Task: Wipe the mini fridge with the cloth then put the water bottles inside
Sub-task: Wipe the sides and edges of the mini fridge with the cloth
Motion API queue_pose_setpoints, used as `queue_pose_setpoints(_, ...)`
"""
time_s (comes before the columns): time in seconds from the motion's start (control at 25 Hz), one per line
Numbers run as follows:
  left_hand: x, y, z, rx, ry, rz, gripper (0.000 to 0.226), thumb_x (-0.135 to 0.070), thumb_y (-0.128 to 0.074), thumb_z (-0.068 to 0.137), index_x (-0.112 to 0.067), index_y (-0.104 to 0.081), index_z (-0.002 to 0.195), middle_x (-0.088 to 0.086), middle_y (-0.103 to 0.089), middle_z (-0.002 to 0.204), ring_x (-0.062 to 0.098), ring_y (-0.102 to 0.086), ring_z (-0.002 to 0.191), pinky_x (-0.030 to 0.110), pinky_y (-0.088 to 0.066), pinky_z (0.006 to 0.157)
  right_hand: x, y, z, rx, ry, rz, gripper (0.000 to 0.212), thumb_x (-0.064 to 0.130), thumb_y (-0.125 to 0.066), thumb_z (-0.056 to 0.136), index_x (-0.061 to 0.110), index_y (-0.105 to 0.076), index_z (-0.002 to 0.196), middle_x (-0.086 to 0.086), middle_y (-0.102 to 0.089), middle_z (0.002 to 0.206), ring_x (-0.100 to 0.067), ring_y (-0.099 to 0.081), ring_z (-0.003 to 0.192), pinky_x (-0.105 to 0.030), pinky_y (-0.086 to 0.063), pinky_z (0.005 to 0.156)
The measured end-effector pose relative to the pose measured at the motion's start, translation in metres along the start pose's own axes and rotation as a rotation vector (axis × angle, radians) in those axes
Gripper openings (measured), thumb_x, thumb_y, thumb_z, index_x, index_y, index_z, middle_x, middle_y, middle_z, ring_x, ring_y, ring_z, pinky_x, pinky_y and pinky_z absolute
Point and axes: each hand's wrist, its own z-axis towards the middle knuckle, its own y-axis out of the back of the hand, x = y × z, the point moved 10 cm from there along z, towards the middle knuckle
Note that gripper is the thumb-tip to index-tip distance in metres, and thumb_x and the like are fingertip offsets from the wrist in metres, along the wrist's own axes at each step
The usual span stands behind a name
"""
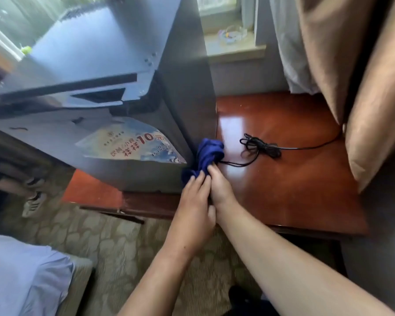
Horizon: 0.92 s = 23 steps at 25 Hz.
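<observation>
The grey mini fridge [114, 71] stands on a glossy reddish wooden table [283, 179], its door shut and a printed sticker [132, 144] on the front. A bunched dark blue cloth [206, 156] sits against the fridge's lower right front corner. My left hand [195, 201] and my right hand [219, 188] meet just below the cloth, and both grip its lower end with curled fingers. No water bottles are in view.
A coiled black power cord [262, 147] lies on the table right of the cloth. Tan curtains [361, 87] hang at the right, with a windowsill [233, 44] behind. Patterned carpet [114, 242] lies below the table, and shoes [33, 197] sit at the left.
</observation>
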Motion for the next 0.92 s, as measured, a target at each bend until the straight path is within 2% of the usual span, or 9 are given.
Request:
queue_pose_setpoints(0.08,-0.035,0.058,-0.001,-0.156,-0.099,-0.035,0.077,0.003,-0.051,0.088,-0.011,-0.027,0.160,0.004,-0.023,0.168,0.020,-0.014,0.157,0.025,-0.006,0.127,0.058,-0.051,-0.016,0.110,0.160,-0.047,0.022,0.017,-0.046,0.103,0.021,-0.067,0.096,0.003,-0.067,0.099,-0.008,-0.061,0.091,-0.023,-0.048,0.090)
queue_pose_setpoints(0.16,-0.064,0.113,-0.006,-0.322,-0.180,-0.061,0.080,0.006,-0.051,0.083,-0.008,-0.030,0.159,0.008,-0.027,0.167,0.022,-0.019,0.156,0.030,-0.010,0.128,0.115,-0.106,-0.045,0.234,0.339,-0.104,0.014,0.023,-0.053,0.095,0.024,-0.066,0.091,0.005,-0.065,0.102,-0.007,-0.057,0.100,-0.031,-0.042,0.107)
queue_pose_setpoints(0.32,-0.093,0.163,-0.016,-0.425,-0.218,-0.167,0.082,0.004,-0.052,0.086,-0.010,-0.023,0.161,0.002,-0.021,0.169,0.012,-0.012,0.157,0.024,-0.008,0.127,0.169,-0.162,-0.089,0.362,0.508,-0.284,0.024,0.014,-0.048,0.102,0.021,-0.068,0.112,0.003,-0.069,0.109,-0.006,-0.060,0.107,-0.028,-0.039,0.112)
queue_pose_setpoints(0.44,-0.085,0.144,-0.003,-0.375,-0.177,-0.195,0.085,0.004,-0.052,0.087,-0.010,-0.015,0.162,0.007,-0.016,0.170,0.014,-0.009,0.157,0.028,-0.008,0.128,0.166,-0.149,-0.081,0.278,0.513,-0.465,0.036,0.009,-0.046,0.104,0.008,-0.061,0.137,-0.005,-0.066,0.130,-0.001,-0.057,0.109,-0.010,-0.041,0.103)
queue_pose_setpoints(0.56,-0.054,0.100,0.019,-0.236,-0.094,-0.211,0.084,0.003,-0.049,0.089,-0.009,-0.010,0.163,0.008,-0.012,0.171,0.014,-0.007,0.157,0.018,-0.001,0.125,0.133,-0.111,-0.039,0.201,0.440,-0.652,0.042,0.009,-0.037,0.108,0.001,-0.044,0.149,0.007,-0.048,0.130,0.026,-0.053,0.074,0.010,-0.033,0.071)
queue_pose_setpoints(0.64,-0.027,0.058,0.033,-0.080,-0.001,-0.244,0.081,-0.001,-0.046,0.094,-0.013,-0.007,0.164,0.001,-0.006,0.172,0.007,-0.002,0.156,0.008,0.003,0.117,0.097,-0.070,0.001,0.135,0.315,-0.649,0.038,0.008,-0.036,0.108,0.001,-0.048,0.144,0.006,-0.047,0.128,0.027,-0.054,0.077,0.008,-0.034,0.066)
queue_pose_setpoints(0.72,0.004,0.012,0.050,0.057,0.143,-0.304,0.079,-0.004,-0.044,0.096,-0.018,-0.006,0.164,-0.004,-0.003,0.172,0.001,0.000,0.155,0.006,0.003,0.114,0.062,-0.028,0.042,0.057,0.207,-0.613,0.028,0.006,-0.040,0.106,0.011,-0.059,0.125,-0.003,-0.059,0.117,0.004,-0.058,0.086,0.004,-0.037,0.066)
queue_pose_setpoints(0.76,0.016,-0.009,0.056,0.104,0.208,-0.318,0.080,-0.003,-0.043,0.096,-0.019,-0.006,0.164,-0.004,-0.002,0.172,0.000,0.001,0.155,0.008,0.002,0.114,0.045,-0.009,0.059,0.018,0.138,-0.592,0.026,0.005,-0.041,0.105,0.016,-0.058,0.122,-0.003,-0.060,0.113,0.001,-0.056,0.084,0.003,-0.038,0.065)
queue_pose_setpoints(0.92,0.042,-0.074,0.085,0.239,0.419,-0.304,0.080,-0.003,-0.041,0.096,-0.020,-0.002,0.164,-0.005,0.001,0.172,0.003,0.002,0.156,0.013,-0.001,0.118,0.001,0.043,0.116,-0.068,-0.097,-0.492,0.030,0.013,-0.044,0.106,0.027,-0.058,0.129,0.004,-0.062,0.115,0.008,-0.054,0.085,0.001,-0.041,0.065)
